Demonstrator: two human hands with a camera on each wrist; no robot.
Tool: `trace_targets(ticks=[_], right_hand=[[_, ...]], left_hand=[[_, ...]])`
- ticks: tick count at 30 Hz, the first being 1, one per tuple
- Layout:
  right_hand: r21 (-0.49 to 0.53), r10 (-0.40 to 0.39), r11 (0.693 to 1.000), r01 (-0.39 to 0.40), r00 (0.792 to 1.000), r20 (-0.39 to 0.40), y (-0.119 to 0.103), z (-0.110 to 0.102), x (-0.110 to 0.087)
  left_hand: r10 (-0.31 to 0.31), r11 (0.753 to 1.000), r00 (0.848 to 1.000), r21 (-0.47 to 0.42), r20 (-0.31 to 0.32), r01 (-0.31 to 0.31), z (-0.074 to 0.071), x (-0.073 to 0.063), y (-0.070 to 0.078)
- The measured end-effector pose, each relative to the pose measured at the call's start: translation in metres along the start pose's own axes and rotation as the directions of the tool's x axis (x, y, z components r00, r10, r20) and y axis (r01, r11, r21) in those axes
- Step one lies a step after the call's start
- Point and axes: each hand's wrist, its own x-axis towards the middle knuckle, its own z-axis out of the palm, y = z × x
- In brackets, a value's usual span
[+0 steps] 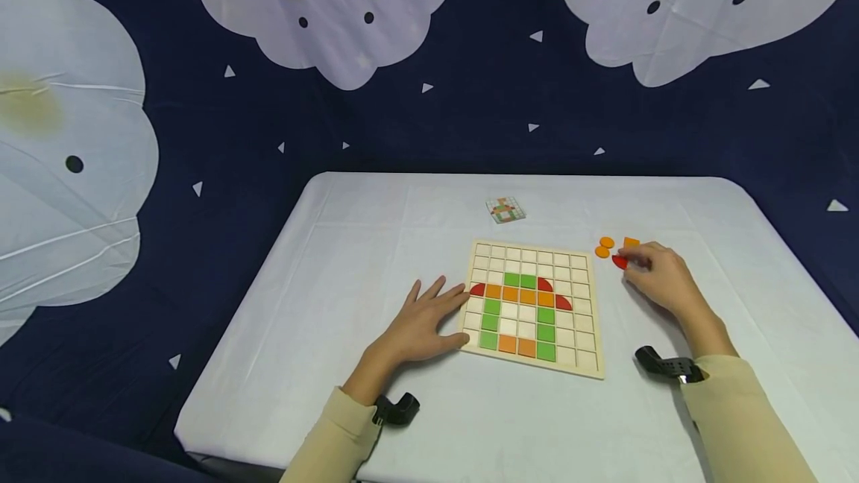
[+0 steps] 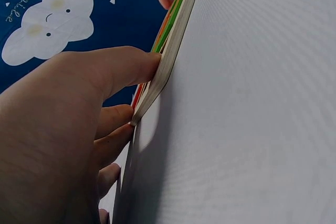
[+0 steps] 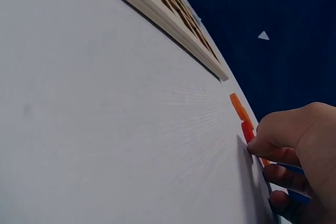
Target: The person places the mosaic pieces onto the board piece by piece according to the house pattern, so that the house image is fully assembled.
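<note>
A square wooden grid board (image 1: 585,334) lies on the table, with green, orange and red tiles set in a mushroom-like pattern. My left hand (image 1: 424,325) rests at its left side, fingers spread, with the thumb and fingertips touching the rim. In the left wrist view, the thumb (image 2: 134,66) lies against the board's edge (image 2: 168,61). Right of the board, my right hand (image 1: 661,278) has its thumb and fingers bent down at a red curved piece (image 1: 620,261) and pinches it. The fingertips partly hide that piece. Seen from the right wrist, the thumb meets the red piece (image 3: 247,131).
Two orange round pieces (image 1: 604,247) and an orange square piece (image 1: 631,242) lie beside the right hand. A small patterned card (image 1: 505,209) sits behind the board. White cloth covers the table (image 1: 376,244); a dark blue cloud-print curtain (image 1: 483,118) hangs behind it.
</note>
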Motion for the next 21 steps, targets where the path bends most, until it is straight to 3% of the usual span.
trace_targets(ticks=[13,21], right_hand=[[-0.014,-0.042,0.999,0.042,0.999,0.007,-0.0045,0.0017,-0.0031],[0.000,-0.013,1.000,0.013,0.998,0.069,-0.0022,0.0028,0.0019]], left_hand=[[-0.018,1.000,1.000,0.005,0.008,0.018,-0.0003,-0.0008,0.0006],[-0.015,1.000,1.000,0.008,0.004,0.015,-0.0001,-0.0004,0.0006]])
